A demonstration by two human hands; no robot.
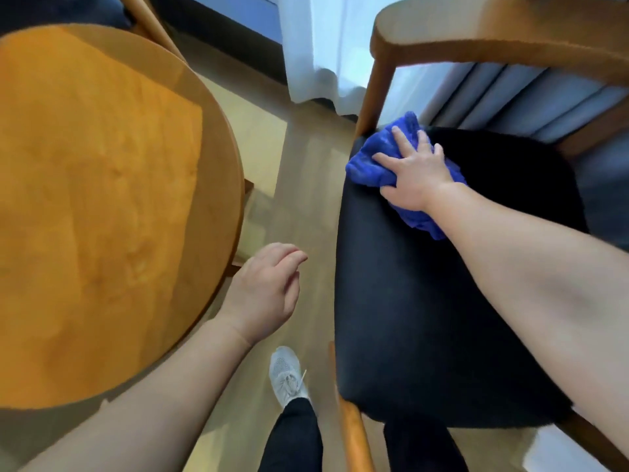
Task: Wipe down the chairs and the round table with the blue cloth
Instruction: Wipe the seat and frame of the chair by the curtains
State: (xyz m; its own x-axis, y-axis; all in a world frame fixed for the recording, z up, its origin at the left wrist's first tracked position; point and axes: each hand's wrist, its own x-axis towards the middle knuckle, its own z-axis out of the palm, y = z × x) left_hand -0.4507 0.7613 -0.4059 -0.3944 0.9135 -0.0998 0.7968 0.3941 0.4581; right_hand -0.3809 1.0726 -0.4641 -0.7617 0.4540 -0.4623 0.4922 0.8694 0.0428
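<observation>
Pale wood-grain floor (pixel 306 185) running up the middle of the head view, met at the top by a sheer white curtain (pixel 323 46); grey-blue pleated drapes (pixel 527 97) behind the seat on the right

To the left, round table (pixel 102 199) in warm orange-brown wood, glossy, its grain blurred. Past its far edge, a slanting wooden piece of a second chair (pixel 149 25) with dark upholstery beside it

To the right, chair (pixel 425 301) with a curved light-wood backrest and legs and a black padded seat

Blue cloth (pixel 371 165), vivid royal blue and fluffy, bunched into loose folds on the far left corner of that seat, just beside the rear post, one end trailing out under the wrist

Right hand (pixel 415 172) laid palm-down on top of the cloth, fingers straight and spread, pressing it against the black seat

Left hand (pixel 265 291) in the air between table edge and chair, fingers loosely curled, holding nothing, touching neither

Below, a light grey laced shoe (pixel 286 373) on the floor under a dark trouser leg
</observation>
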